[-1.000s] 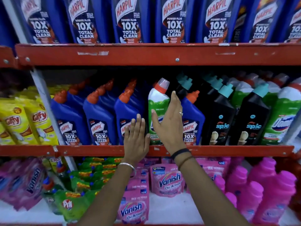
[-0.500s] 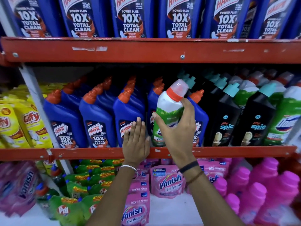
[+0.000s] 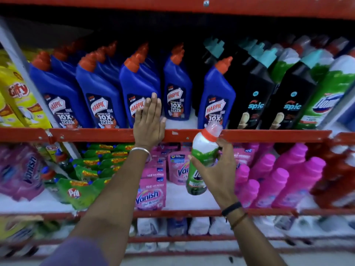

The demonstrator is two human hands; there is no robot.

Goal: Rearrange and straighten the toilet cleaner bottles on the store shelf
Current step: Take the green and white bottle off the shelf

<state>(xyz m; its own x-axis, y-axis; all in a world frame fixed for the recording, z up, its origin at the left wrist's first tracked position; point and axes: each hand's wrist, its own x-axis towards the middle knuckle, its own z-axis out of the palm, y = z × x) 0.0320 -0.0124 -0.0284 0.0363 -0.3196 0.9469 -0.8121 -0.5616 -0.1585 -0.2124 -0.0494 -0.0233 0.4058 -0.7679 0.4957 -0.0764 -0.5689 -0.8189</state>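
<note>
**Green bottle held off the shelf, left hand flat on a Harpic bottle**

In the lower centre-right of the frame the right hand (image 3: pixel 218 170) is wrapped around a green-and-white toilet cleaner bottle (image 3: pixel 201 166), fingers closed on its body. The bottle sits in the air in front of the shelving, tilted, with its red-collared cap up against the red shelf rail (image 3: pixel 269 135) and its base hanging lower, in front of the pink Vanish pouches (image 3: pixel 150 194).

At the centre of the frame the left hand (image 3: pixel 148 122) lies open, fingers straight and together, with its fingertips pressed flat on the label of the third blue Harpic bottle (image 3: pixel 137 91) and its palm crossing the rail.

On the middle shelf a row of blue Harpic bottles runs from the left. One of them (image 3: pixel 177 89) stands further back than its neighbours, leaving a bare white patch of shelf in front of it. Another Harpic bottle (image 3: pixel 217 98) stands just right of that gap, touching the first black Spic bottle (image 3: pixel 253 104). More green-and-white bottles (image 3: pixel 326 96) stand at the far right of the same shelf.

Yellow Giffy packs (image 3: pixel 19 96) fill the upper left, and pink bottles (image 3: pixel 288 181) stand at the lower right.
</note>
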